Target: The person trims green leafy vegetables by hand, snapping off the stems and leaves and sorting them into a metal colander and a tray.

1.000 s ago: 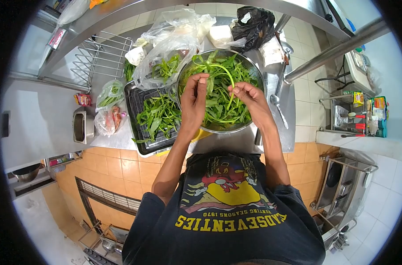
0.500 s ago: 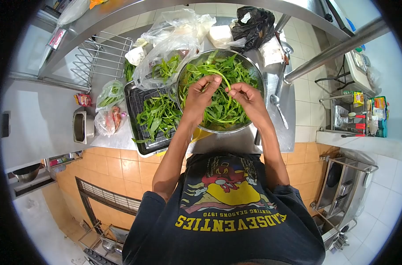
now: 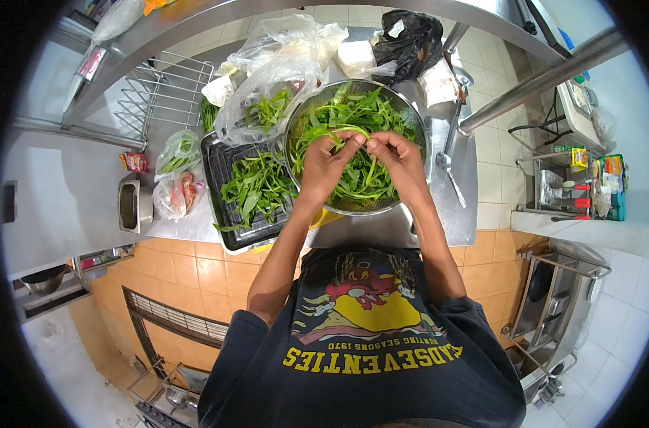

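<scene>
Over a wide metal strainer [image 3: 423,128] heaped with leafy greens, my left hand [image 3: 328,167] and my right hand [image 3: 399,165] come together, both closed. They pinch one green stem [image 3: 358,131] between thumbs and fingers; it looks like water spinach. The thumb tips are almost touching, and the stem bends over them with a leaf hanging at the left. Beside the strainer, a black tray [image 3: 224,160] holds more cut leafy greens [image 3: 254,189]. A clear plastic bag [image 3: 235,118] with greens inside lies against the strainer's left rim.
A spoon [image 3: 449,178] lies to the right on the steel table [image 3: 463,214]. Behind the strainer are a black plastic bag [image 3: 408,46] and white packages [image 3: 356,58]. A wire rack [image 3: 164,89] stands back left. A metal shelf [image 3: 338,8] runs overhead, with its post [image 3: 538,85] at right.
My hands have drawn closer together and slightly lower over the strainer. The stem, which arched upward between them, now lies lower and flatter across my fingertips.
</scene>
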`<state>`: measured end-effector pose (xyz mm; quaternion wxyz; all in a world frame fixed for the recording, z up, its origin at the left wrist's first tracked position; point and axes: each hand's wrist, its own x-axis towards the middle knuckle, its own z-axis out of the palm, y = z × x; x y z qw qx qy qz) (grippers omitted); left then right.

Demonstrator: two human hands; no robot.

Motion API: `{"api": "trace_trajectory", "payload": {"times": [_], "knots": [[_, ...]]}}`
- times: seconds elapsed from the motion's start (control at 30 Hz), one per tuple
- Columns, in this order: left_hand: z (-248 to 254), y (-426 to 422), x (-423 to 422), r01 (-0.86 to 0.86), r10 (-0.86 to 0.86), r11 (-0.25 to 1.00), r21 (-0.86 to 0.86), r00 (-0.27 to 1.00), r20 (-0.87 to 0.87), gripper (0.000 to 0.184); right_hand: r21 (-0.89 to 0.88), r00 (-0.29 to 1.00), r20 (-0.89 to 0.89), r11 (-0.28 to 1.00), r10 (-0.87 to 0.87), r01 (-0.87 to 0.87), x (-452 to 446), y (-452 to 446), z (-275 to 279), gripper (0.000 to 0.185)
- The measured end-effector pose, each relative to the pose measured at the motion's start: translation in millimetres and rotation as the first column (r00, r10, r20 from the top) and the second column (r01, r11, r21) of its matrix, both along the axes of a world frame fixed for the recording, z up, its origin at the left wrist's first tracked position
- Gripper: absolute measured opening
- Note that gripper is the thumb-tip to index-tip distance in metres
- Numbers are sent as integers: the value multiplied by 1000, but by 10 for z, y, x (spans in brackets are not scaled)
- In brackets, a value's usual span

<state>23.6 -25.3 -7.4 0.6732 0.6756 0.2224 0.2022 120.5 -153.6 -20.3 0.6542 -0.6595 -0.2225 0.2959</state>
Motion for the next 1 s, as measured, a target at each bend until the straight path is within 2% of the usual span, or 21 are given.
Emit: {"api": "trace_trajectory", "payload": {"times": [0.13,0.23,0.33,0.43,0.53,0.67,0.8,0.93,0.97,1.0], "knots": [[-32,73,-8,82,-82,996,-27,997,1,19,119,990,-136,992,47,-30,-3,19,-24,18],[-33,136,-49,149,-147,986,76,989,-29,26,107,969,-205,988,135,-115,55,16,28,17],[-84,173,-46,34,-33,998,61,999,-21,16,129,951,-288,988,115,-80,148,-3,23,17],[41,306,-189,123,-119,992,35,988,-101,12,97,953,-277,990,127,-103,262,-84,65,18],[-72,449,-257,167,-165,983,71,986,-38,10,118,949,-302,991,94,-60,291,-123,58,20],[-201,957,-381,22,-4,976,215,997,-83,20,117,951,-307,993,37,-1,285,-129,66,22],[-127,1571,-339,-69,141,903,425,980,-142,28,87,964,-263,996,43,-21,291,-166,56,22],[20,1880,-124,-97,244,789,606,956,-164,32,98,974,-220,994,58,-37,282,-205,-4,22],[21,1945,-92,-68,224,751,657,962,-156,33,87,976,-212,996,52,-35,274,-215,-2,22],[0,2033,-64,42,198,703,710,947,-252,34,76,978,-202,997,45,-31,269,-222,2,22]]}}
